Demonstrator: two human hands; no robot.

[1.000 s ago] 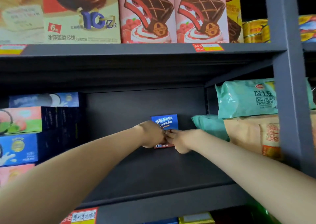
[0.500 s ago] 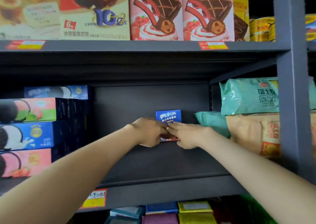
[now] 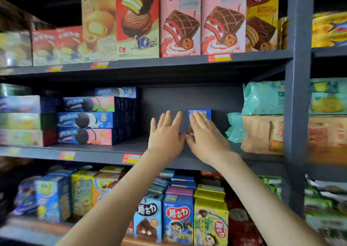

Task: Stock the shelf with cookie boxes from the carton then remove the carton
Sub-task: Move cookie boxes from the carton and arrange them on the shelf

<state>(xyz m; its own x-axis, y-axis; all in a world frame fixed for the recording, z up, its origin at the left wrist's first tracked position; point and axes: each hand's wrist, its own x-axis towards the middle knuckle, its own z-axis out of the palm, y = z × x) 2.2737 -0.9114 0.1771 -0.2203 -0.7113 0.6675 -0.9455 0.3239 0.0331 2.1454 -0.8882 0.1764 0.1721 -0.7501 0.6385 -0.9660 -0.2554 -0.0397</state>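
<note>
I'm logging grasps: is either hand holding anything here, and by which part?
Nothing is gripped. The right hand lays straight fingers on the front of the blue cookie box; the left hand is spread open.

Head cam, close, facing fwd at shelf (image 3: pixel 105 152).

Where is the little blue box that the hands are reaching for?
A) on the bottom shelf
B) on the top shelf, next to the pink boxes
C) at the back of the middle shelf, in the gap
C: the little blue box stands at the back of the middle shelf, between the stacked cookie boxes and the green bags.
</note>
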